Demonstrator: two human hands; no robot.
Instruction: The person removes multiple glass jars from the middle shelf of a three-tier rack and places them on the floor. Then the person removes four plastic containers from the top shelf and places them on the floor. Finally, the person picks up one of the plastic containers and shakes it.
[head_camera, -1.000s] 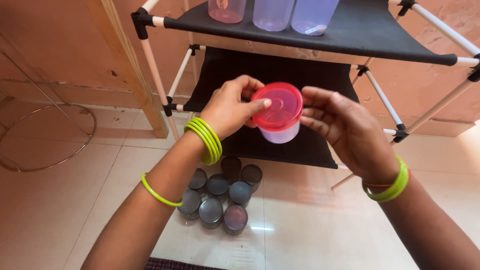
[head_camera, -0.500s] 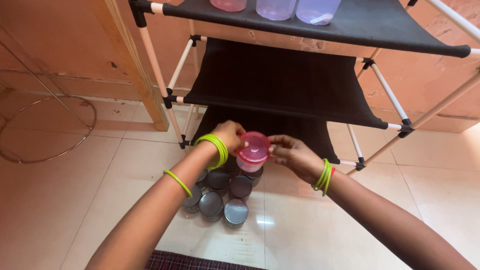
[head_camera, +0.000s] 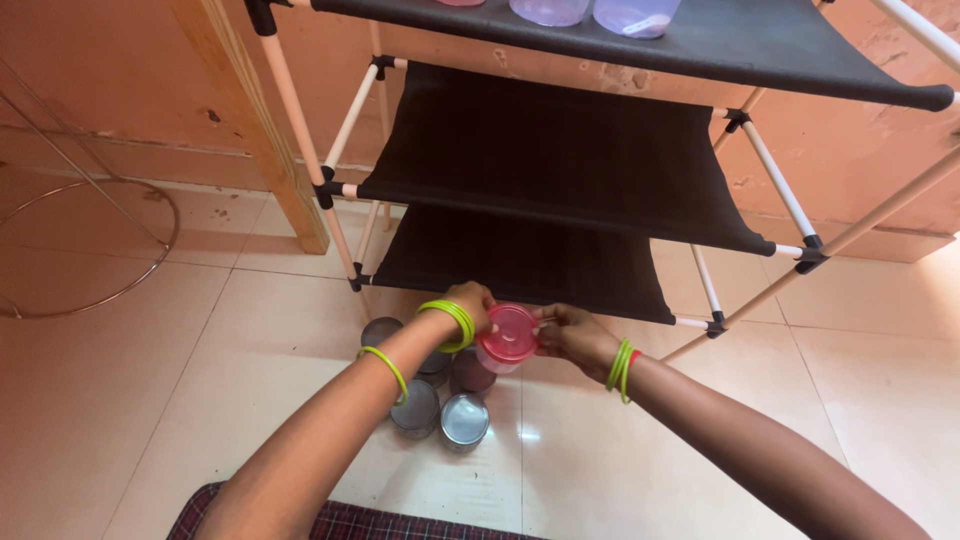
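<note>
Both hands pinch one small tub (head_camera: 505, 340) between them. The left hand (head_camera: 470, 305) closes on its rim from 9 o'clock, fingers curled over the pink lid (head_camera: 510, 328); the right hand (head_camera: 570, 332) presses in from 3 o'clock with its fingertips on the lid's edge. The tub hangs low, just in front of the bottom shelf (head_camera: 520, 265) of the rack (head_camera: 300, 110) and directly above the cluster of jars (head_camera: 440, 400) on the floor (head_camera: 130, 400).

The tub looks like thin clear plastic under a snap-on lid, so it is likely light and slightly springy; a hard squeeze on the wall could flex it or pop the lid. The smooth sides may be slippery, so the lid's rim, where the fingers already sit, seems the surest hold. Whether it holds anything cannot be told.

The jars, metal-capped, stand at 6 to 8 o'clock of the tub, touching one another. Green bangles (head_camera: 452, 318) ring both wrists. At 12 o'clock, on the top shelf, stand pale tumblers (head_camera: 590, 12). A wire ring (head_camera: 150, 270) lies on the floor at 9 o'clock, well apart.
</note>
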